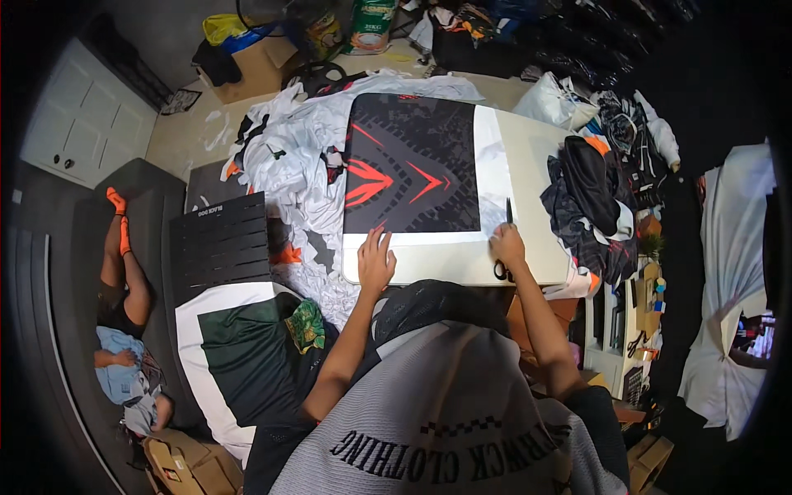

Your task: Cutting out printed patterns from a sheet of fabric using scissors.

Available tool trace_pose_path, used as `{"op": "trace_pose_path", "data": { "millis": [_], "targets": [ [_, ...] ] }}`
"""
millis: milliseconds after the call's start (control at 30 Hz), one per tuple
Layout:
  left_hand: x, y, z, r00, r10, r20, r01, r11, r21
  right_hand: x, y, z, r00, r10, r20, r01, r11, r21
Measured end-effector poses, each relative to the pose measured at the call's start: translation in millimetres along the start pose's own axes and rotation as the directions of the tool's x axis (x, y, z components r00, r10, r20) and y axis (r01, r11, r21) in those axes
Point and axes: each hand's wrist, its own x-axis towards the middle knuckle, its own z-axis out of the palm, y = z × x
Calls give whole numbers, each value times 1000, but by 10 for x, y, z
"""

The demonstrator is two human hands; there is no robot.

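Since the printed cloth [412, 165] lies spread on the white table [540, 239], I can see nearly all of its face: black and charcoal, with tread-like bands and a mottled pattern toward the far right, crossed by red arrow shapes whose tips point right. A plain white border runs down its right side, a little creased, and the dark print ends in a neat line on the near side (the lens bends it somewhat). My left hand [377, 260] rests at the near left of the cloth, fingers a little spread, fingertips on the edge of the print. My right hand [506, 245] is curled around black scissors [509, 211], blades pointing away from the body beside the white border; whether the blades are parted I cannot tell. For room, I have a strip of tabletop between the print and the table's near edge, and a broader one to the right, reaching to a heap of dark clothes [586, 194] on that side. On the left I am tighter: the cloth comes almost to the table's edge, where rumpled white fabric [289, 157] is piled close.
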Motion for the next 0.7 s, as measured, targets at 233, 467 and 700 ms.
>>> {"op": "trace_pose_path", "data": {
  "millis": [233, 467, 700],
  "targets": [
    [30, -44, -70, 994, 23, 103, -21, 1000, -19, 77, -485, 493, 912, -239, -335, 334, 905, 263],
    [38, -106, -120, 989, 47, 140, -44, 999, -24, -85, -250, 543, 933, -315, -174, 339, 933, 124],
    [44, -18, -140, 979, 11, 204, -13, 1000, 8, 193, -73, 214, 943, -334, 1, 307, 868, 390]
  ]
}}
